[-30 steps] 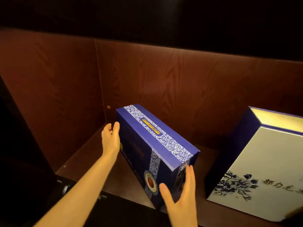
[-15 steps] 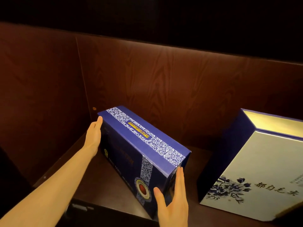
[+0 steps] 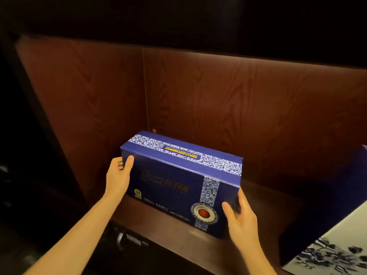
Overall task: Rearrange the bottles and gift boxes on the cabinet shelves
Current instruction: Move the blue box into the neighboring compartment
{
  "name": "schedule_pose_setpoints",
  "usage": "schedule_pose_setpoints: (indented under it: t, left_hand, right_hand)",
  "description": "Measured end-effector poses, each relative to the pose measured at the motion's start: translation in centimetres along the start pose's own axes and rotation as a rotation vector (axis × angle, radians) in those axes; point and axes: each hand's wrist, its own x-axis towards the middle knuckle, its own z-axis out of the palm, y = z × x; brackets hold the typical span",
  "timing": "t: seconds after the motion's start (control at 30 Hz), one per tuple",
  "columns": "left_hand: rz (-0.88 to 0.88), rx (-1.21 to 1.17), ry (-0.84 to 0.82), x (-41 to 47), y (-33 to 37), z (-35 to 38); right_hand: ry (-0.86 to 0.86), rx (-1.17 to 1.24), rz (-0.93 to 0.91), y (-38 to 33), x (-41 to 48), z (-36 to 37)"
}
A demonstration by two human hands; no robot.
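A dark blue gift box [image 3: 174,181] with a white patterned band and a red round seal stands on its long edge on the wooden shelf [image 3: 268,211], in the left corner of the cabinet. My left hand [image 3: 119,173] clasps its left end, thumb on the front face. At the box's lower right end my right hand [image 3: 238,213] presses against the side, its thumb on the front. A second, larger gift box [image 3: 337,249], white with blue flowers and dark blue sides, stands at the far right, partly out of frame.
The cabinet's wood back panel [image 3: 238,100] and left side wall [image 3: 89,108] close in behind and beside the blue box. A dark gap of shelf separates the two boxes. A metal fitting [image 3: 127,238] shows below the shelf's front edge.
The blue box has been turned from a diagonal angle so its long front face now points toward me. Both hands stayed on its ends. The view shifted left, pushing the white box toward the frame edge.
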Motion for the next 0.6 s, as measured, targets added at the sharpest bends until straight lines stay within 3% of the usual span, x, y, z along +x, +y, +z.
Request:
schedule_pose_setpoints:
  t: [0.6]
  left_hand:
    - [0.059, 0.224, 0.209, -4.0, -1.7, -3.8]
  right_hand:
    - [-0.137, -0.006, 0.023, 0.4, 8.9, 2.8]
